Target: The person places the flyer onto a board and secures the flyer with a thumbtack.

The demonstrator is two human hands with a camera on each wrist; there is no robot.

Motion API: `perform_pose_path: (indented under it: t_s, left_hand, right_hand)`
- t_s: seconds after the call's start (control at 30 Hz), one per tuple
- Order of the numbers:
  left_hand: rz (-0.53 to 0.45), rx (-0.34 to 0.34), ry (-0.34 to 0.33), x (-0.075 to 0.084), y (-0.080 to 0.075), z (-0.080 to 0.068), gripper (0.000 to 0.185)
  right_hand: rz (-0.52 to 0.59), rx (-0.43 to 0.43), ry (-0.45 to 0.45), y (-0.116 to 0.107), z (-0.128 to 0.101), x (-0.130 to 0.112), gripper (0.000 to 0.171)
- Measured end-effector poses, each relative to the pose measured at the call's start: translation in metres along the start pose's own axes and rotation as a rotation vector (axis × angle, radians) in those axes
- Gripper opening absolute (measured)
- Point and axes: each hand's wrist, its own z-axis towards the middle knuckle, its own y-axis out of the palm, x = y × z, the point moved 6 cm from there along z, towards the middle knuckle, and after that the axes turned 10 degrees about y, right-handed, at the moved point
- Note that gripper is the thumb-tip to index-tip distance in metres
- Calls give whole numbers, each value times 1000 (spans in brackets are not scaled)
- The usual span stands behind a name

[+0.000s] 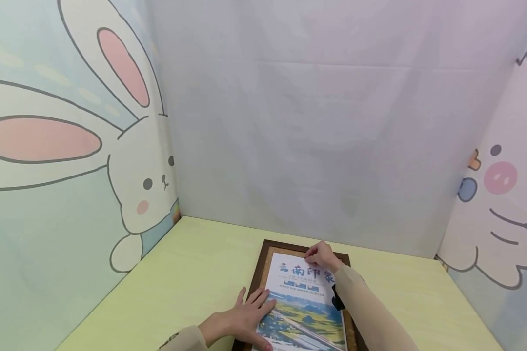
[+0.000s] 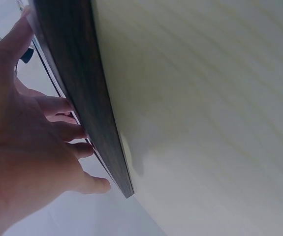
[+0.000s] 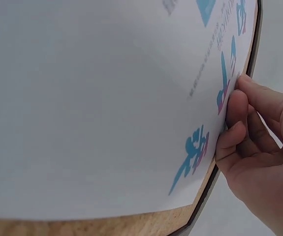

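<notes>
A poster (image 1: 303, 287) with large blue Chinese characters and a colourful landscape print lies on a corkboard in a dark brown frame (image 1: 254, 278). My left hand (image 1: 248, 319) spreads its fingers over the poster's left edge, the palm across the frame's side. The left wrist view shows this hand (image 2: 38, 132) reaching over the dark frame (image 2: 82, 73). At the poster's top edge, my right hand (image 1: 322, 256) pinches with curled fingers. Its fingertips meet right at the paper's rim in the right wrist view, where the right hand (image 3: 264, 128) hides what lies between them.
The board rests on a pale yellow table (image 1: 193, 263). Behind stands a plain greyish curtain (image 1: 303, 122). Side panels carry a cartoon rabbit (image 1: 136, 195) and a cartoon pig (image 1: 500, 209). A small black device (image 1: 337, 298) sits by the right wrist.
</notes>
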Motion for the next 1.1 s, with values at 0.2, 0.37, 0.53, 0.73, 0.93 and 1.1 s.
perform_pose_path:
  t_s: [0.2,0.37,0.53,0.73,0.93,1.1]
  left_hand:
    - [9,1,-3,0,-1,0,91]
    - [7,-4,-5,-1,-1,0,91]
    - [3,-7,-1,-2,-1,0,91]
    - [2,-6,3,-2,1,0,91]
    - [-3,-6,-8,-2,0,0,91]
    - [1,-11,-22,-2,1,1,93]
  right_hand:
    - [19,-11,28,0,1,1,4]
    - [19,-11,40,-1,2,1,4]
    - [19,-9,55,-1,4,2,4]
    - [17,-30,58,1,4,3,5]
    - [8,-31,45,-1,2,0,4]
    - [2,-28,28,-1,0,-1,4]
